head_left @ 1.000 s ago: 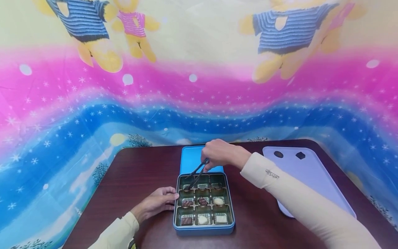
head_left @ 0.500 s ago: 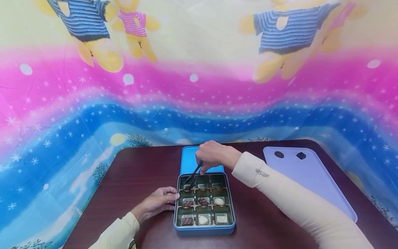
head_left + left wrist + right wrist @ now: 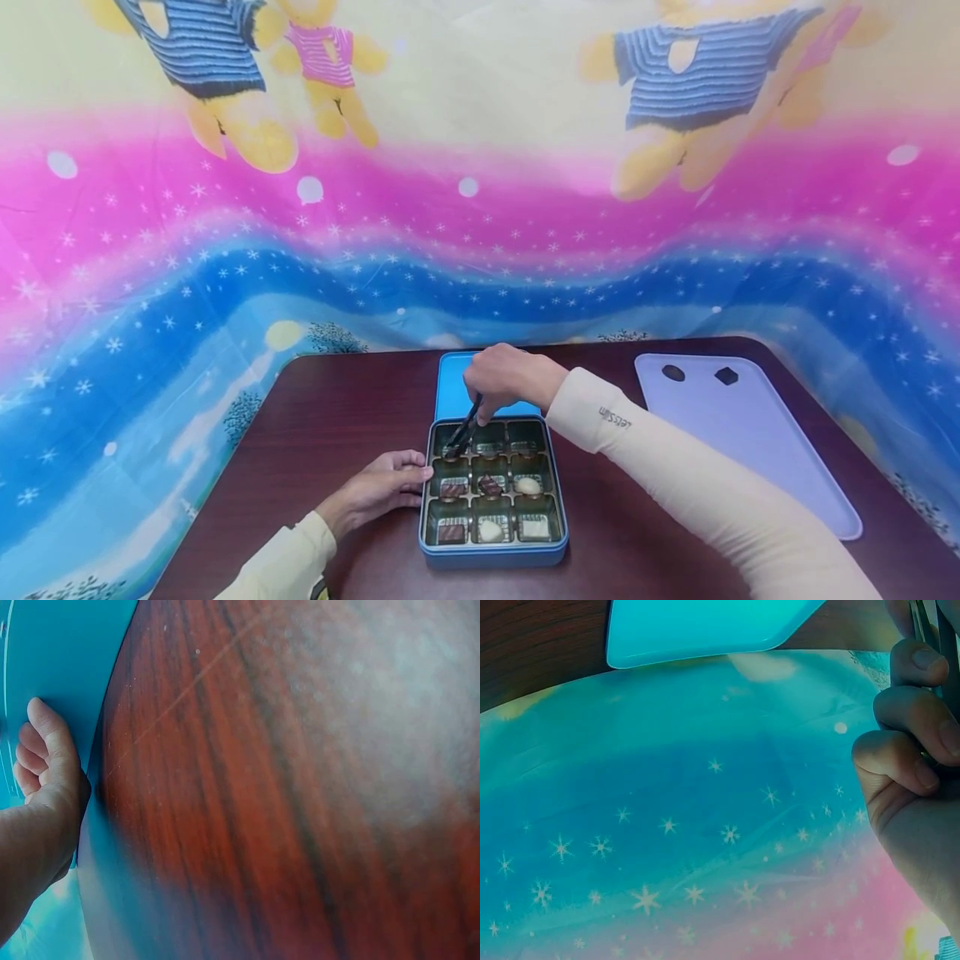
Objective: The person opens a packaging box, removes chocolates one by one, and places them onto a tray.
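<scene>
In the head view my right hand (image 3: 510, 375) grips small black tongs (image 3: 463, 432) over the back of a blue box (image 3: 495, 558). The tongs' tips reach down into the back-left compartment, at a small dark chocolate (image 3: 451, 456). My left hand (image 3: 386, 483) rests its fingers along the box's left side, as the left wrist view also shows. Striped dark chocolates (image 3: 452, 531) and pale ones (image 3: 490, 530) fill the front and middle rows. Curled fingers (image 3: 911, 712) wrap the tongs' handle in the right wrist view, the tips out of frame.
A blue lid (image 3: 456, 383) lies behind the box. To the right a lilac tray (image 3: 757, 442) carries a round dark chocolate (image 3: 673, 372) and an angular one (image 3: 726, 376). A printed cloth (image 3: 480, 275) hangs behind the dark wooden table (image 3: 337, 408).
My right hand has shifted left and slightly down, and the tongs' arms have drawn together around the back-left compartment's chocolate. The left hand and box stay put.
</scene>
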A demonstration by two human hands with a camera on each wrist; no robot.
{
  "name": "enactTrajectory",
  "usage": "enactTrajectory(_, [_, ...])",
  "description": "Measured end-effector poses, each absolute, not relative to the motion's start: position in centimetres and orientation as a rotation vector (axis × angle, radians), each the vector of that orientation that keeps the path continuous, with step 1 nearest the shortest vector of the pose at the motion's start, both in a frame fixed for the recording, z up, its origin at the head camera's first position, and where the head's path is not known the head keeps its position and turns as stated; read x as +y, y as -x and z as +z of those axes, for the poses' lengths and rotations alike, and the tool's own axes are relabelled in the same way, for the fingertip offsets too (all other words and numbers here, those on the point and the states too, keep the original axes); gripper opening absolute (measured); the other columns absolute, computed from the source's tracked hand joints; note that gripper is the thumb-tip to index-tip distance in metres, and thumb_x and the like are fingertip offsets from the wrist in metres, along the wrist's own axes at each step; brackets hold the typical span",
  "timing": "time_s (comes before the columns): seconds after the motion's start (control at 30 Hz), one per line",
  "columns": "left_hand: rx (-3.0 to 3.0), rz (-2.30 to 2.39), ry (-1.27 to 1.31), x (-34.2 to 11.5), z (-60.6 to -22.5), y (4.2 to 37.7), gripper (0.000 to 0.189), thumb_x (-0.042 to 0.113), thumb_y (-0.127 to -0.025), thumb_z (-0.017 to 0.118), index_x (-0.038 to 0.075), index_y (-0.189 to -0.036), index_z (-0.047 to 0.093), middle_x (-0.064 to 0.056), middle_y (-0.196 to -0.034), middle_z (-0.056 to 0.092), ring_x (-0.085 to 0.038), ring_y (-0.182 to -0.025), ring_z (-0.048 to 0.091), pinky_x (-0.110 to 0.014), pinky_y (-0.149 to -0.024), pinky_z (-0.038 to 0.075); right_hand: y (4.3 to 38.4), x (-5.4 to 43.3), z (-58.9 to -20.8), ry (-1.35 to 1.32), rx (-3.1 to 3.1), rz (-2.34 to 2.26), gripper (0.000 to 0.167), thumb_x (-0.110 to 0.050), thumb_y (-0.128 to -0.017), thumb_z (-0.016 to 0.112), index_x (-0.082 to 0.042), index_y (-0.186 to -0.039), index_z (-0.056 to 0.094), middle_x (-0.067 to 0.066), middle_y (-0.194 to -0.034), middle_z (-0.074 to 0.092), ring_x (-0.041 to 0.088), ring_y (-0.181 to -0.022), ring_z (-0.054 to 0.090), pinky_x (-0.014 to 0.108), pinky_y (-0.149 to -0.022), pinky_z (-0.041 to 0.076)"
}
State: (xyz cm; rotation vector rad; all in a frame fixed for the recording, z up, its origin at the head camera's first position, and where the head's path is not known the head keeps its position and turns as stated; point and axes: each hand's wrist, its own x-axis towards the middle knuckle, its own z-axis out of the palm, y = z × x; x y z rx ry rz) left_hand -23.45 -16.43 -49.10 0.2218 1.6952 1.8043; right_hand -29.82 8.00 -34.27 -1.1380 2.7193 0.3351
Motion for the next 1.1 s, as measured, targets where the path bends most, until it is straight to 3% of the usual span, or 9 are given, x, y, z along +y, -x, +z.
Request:
enactTrajectory(0.3, [1.692,1.811,-0.232,-16.44,-48.95,23.37,0.014,0.012,-0.097,0.061,0.005,-0.102,0.049,-0.004,-0.095,0.066,-0.016,-0.085,0.064,-0.033,-0.076,0.056,29.66,7.59,-34.48,1.124,2.730,0.389,0.025,-0.049,-0.084,0.076,-0.028,-0.098,0.078,-0.012,-0.091,0.072,0.006,-0.076,0.062,0.027,-0.072,0.054])
enactTrajectory(1.1, [1.698,1.824,-0.219,-16.19,-48.97,23.24,0.013,0.008,-0.095,0.061,0.006,-0.100,0.049,-0.003,-0.092,0.065,-0.016,-0.082,0.063,-0.033,-0.075,0.055,29.30,8.23,-34.02,1.139,2.701,0.208,0.014,-0.039,-0.087,0.076,-0.026,-0.088,0.078,-0.013,-0.078,0.069,0.005,-0.069,0.058,0.027,-0.068,0.052])
